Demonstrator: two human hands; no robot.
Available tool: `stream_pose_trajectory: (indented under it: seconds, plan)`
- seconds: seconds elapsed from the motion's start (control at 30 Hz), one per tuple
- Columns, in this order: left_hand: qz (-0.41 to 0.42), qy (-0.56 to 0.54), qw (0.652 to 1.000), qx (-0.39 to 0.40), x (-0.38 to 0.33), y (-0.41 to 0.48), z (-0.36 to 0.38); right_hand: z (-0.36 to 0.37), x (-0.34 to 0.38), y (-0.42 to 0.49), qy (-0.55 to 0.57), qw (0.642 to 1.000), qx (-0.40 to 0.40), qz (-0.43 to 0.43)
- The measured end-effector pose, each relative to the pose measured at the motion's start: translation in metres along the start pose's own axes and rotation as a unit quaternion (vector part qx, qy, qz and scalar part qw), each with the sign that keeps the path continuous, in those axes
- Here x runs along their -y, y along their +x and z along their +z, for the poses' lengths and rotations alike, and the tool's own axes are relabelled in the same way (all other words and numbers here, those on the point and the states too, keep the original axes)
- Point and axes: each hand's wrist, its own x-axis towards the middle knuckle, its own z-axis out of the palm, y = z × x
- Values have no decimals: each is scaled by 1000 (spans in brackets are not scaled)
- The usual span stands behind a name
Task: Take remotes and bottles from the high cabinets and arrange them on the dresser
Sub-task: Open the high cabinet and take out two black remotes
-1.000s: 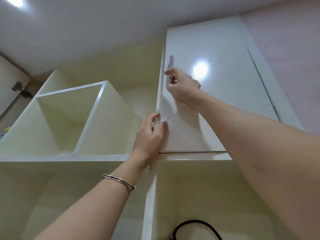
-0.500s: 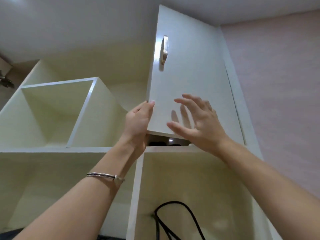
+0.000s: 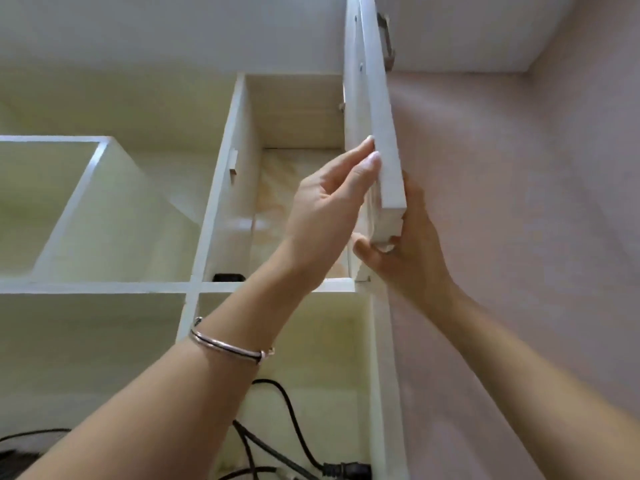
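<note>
I look up at the high cabinets. The white cabinet door [image 3: 382,140] is swung out and seen edge-on, its metal handle [image 3: 387,39] on the far side. My left hand [image 3: 322,209] touches the door's inner face and edge with straight fingertips. My right hand [image 3: 412,261] holds the door's lower corner, thumb under it and fingers behind it. Inside the opened compartment [image 3: 294,112] a small black object [image 3: 227,277] lies at the shelf's front edge; I cannot tell what it is. No bottle shows.
To the left are open cream compartments [image 3: 69,209]. In the compartment below, black cables [image 3: 277,445] and a plug [image 3: 346,469] lie. A pink wall [image 3: 519,202] stands close on the right. A metal bracelet [image 3: 225,344] is on my left wrist.
The door has swung from nearly closed to fully out, edge-on to me. My right hand left the handle and moved down to the door's lower corner; my left stayed on the door's edge.
</note>
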Motion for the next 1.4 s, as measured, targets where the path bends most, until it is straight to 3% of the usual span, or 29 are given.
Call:
stream_pose_trajectory:
  seconds: [0.1, 0.27, 0.7, 0.83, 0.97, 1.23, 1.3, 1.4]
  plan:
    - [10, 72, 997, 13, -2, 0, 28, -21, -10, 1, 12, 1000, 17, 20]
    - [15, 88, 996, -6, 7, 1, 43, -28, -18, -3, 59, 997, 25, 52]
    - [3, 77, 997, 21, -2, -1, 29, -20, -7, -7, 80, 992, 30, 88]
    - [-2, 136, 990, 42, -1, -5, 14, -15, -3, -11, 76, 991, 24, 104]
    - [-33, 202, 979, 4, 13, -13, -23, -5, 1, -17, 81, 989, -7, 121]
    - [-104, 387, 916, -32, 50, -29, -150, 28, 7, -61, 43, 974, -115, 188]
    - [-127, 434, 892, -21, 56, -32, -177, 44, 10, -84, 23, 977, -71, 197]
    - [-127, 500, 856, -18, 63, -24, -202, 72, 22, -83, -23, 990, 6, 138]
